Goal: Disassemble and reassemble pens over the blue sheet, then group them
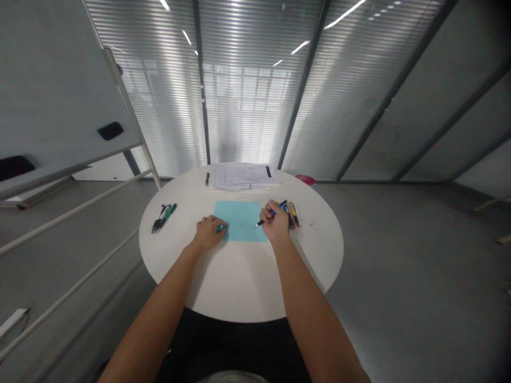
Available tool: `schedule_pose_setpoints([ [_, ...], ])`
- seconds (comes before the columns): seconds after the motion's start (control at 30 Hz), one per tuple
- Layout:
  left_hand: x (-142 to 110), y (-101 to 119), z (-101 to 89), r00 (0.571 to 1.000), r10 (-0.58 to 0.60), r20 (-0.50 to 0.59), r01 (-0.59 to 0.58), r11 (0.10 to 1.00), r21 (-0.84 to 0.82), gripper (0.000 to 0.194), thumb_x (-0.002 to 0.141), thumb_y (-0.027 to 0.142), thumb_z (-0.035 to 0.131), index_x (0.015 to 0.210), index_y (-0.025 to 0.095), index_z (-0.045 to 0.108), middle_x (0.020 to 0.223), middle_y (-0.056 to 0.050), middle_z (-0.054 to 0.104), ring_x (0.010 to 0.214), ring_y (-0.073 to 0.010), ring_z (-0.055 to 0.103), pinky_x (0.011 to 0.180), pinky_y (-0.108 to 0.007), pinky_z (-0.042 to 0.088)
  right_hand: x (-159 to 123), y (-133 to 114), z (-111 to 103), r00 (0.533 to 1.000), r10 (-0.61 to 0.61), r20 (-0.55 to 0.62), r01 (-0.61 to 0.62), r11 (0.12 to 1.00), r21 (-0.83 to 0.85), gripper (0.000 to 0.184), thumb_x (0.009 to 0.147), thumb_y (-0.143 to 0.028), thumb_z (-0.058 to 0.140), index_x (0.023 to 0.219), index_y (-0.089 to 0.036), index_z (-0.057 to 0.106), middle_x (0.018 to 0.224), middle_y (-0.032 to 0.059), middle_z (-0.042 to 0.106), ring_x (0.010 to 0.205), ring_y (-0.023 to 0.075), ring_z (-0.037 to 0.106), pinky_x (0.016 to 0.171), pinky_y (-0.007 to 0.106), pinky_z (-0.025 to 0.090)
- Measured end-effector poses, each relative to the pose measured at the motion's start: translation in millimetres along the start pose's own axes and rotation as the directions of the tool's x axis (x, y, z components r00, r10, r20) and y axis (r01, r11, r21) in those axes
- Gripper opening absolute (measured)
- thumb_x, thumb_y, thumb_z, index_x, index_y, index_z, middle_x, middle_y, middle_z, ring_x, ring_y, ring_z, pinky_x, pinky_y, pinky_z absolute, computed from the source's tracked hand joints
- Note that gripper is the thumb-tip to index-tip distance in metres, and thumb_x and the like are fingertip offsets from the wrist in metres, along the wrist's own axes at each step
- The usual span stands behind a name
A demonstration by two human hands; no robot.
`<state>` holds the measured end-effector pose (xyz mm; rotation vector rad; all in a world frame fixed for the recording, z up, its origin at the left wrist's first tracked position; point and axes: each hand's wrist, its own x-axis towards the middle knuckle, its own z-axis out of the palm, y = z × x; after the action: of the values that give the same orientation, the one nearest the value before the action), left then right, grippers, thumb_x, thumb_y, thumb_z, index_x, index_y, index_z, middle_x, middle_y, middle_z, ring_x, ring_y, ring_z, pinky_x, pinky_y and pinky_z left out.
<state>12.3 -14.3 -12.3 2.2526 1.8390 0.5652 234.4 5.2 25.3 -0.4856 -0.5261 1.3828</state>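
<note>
A light blue sheet of paper [241,219] lies flat on the round white table [239,276]. My left hand [209,232] rests curled on the sheet's near left corner, with a small dark thing between the fingertips that I cannot make out. My right hand [275,221] is closed around a blue pen [268,217], whose tip points left and touches or hovers just over the sheet's right edge.
Several pens [293,214] lie just right of my right hand, and more pens [163,217] lie at the table's left. A stack of white papers [243,175] and one pen [207,178] sit at the far edge. A whiteboard [59,96] stands left.
</note>
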Motion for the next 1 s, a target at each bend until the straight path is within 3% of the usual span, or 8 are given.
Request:
schedule_pose_setpoints([
  [0.07, -0.1, 0.4, -0.4, 1.000, 0.004, 0.002, -0.004, 1.000, 0.003, 0.029, 0.079, 0.037, 0.055, 0.104, 0.033, 0.067, 0.111, -0.004, 0.058, 0.106, -0.0255, 0.049, 0.093, -0.041, 0.034, 1.3, 4.6, 2.1, 0.999, -0.029, -0.041, 0.025, 0.993, -0.112, 0.023, 0.076, -0.040, 0.066, 0.074, -0.018, 0.057, 0.049, -0.0088, 0.033, 0.040, 0.0045, 0.035, 0.035, 0.015, 0.028],
  [0.17, 0.1, 0.0, -0.2, 1.000, 0.009, -0.002, -0.009, 1.000, 0.001, 0.029, 0.078, 0.037, 0.055, 0.104, 0.033, 0.067, 0.110, -0.004, 0.058, 0.105, -0.0254, 0.049, 0.092, -0.041, 0.035, 0.9, 11.8, 1.9, 0.999, -0.019, -0.051, 0.002, 0.948, -0.317, 0.049, 0.081, -0.062, 0.047, 0.081, -0.016, 0.064, 0.047, -0.0058, 0.039, 0.048, 0.0103, 0.052, 0.044, 0.020, 0.044],
  [0.23, 0.4, -0.5, -0.1, 1.000, 0.011, -0.004, -0.011, 1.000, 0.004, 0.029, 0.078, 0.038, 0.055, 0.103, 0.033, 0.068, 0.109, -0.004, 0.058, 0.105, -0.0259, 0.049, 0.092, -0.041, 0.035, -0.1, 17.0, 0.0, 0.998, 0.002, -0.060, -0.032, 0.867, -0.497, 0.060, 0.081, -0.069, 0.038, 0.082, -0.015, 0.065, 0.044, -0.0040, 0.043, 0.048, 0.0129, 0.056, 0.046, 0.024, 0.047],
  [0.3, 0.6, -0.6, -0.6, 1.000, 0.011, -0.004, -0.011, 1.000, 0.009, 0.029, 0.078, 0.038, 0.054, 0.103, 0.033, 0.068, 0.109, -0.004, 0.058, 0.105, -0.0261, 0.049, 0.091, -0.041, 0.035, -0.7, 22.7, -2.5, 0.999, 0.025, -0.047, -0.049, 0.763, -0.644, 0.058, 0.080, -0.068, 0.042, 0.084, -0.015, 0.064, 0.042, -0.0037, 0.046, 0.044, 0.0133, 0.055, 0.043, 0.023, 0.045],
  [0.4, 0.4, -0.1, -1.7, 1.000, 0.006, 0.007, -0.006, 1.000, 0.008, 0.030, 0.077, 0.038, 0.055, 0.104, 0.033, 0.067, 0.109, -0.004, 0.058, 0.105, -0.0260, 0.049, 0.091, -0.041, 0.035, -1.5, 32.3, -5.7, 0.998, 0.020, 0.057, 0.032, 0.636, -0.771, 0.037, 0.073, -0.053, 0.061, 0.084, -0.018, 0.060, 0.050, -0.0043, 0.054, 0.043, 0.0103, 0.053, 0.038, 0.018, 0.038],
  [0.57, 0.5, -0.2, -1.2, 1.000, 0.006, 0.008, -0.006, 1.000, 0.002, 0.030, 0.077, 0.038, 0.056, 0.105, 0.033, 0.067, 0.110, -0.005, 0.058, 0.105, -0.0261, 0.049, 0.091, -0.041, 0.035, -7.5, 49.6, -7.9, 0.986, 0.054, 0.158, 0.116, 0.464, -0.878, 0.020, 0.080, -0.041, 0.049, 0.083, -0.022, 0.054, 0.042, -0.0095, 0.046, 0.031, 0.0081, 0.041, 0.035, 0.018, 0.029],
  [0.77, 0.9, -1.2, 0.8, 1.000, 0.008, -0.002, -0.008, 1.000, 0.003, 0.030, 0.077, 0.039, 0.056, 0.104, 0.033, 0.067, 0.109, -0.005, 0.058, 0.106, -0.0268, 0.049, 0.091, -0.042, 0.035, -12.7, 60.6, -11.0, 0.970, 0.080, 0.229, 0.198, 0.285, -0.938, 0.029, 0.088, -0.038, 0.034, 0.077, -0.020, 0.054, 0.046, -0.0056, 0.053, 0.033, 0.0078, 0.045, 0.039, 0.018, 0.033],
  [1.0, 1.1, -0.2, -0.4, 1.000, 0.000, 0.005, 0.000, 1.000, 0.009, 0.030, 0.077, 0.039, 0.055, 0.104, 0.033, 0.067, 0.109, -0.005, 0.058, 0.106, -0.0266, 0.049, 0.091, -0.042, 0.035, -9.7, 59.2, -11.9, 0.955, 0.043, 0.294, 0.282, 0.173, -0.944, 0.026, 0.088, -0.031, 0.033, 0.075, -0.020, 0.052, 0.047, -0.0043, 0.052, 0.045, 0.0098, 0.053, 0.050, 0.018, 0.038],
])
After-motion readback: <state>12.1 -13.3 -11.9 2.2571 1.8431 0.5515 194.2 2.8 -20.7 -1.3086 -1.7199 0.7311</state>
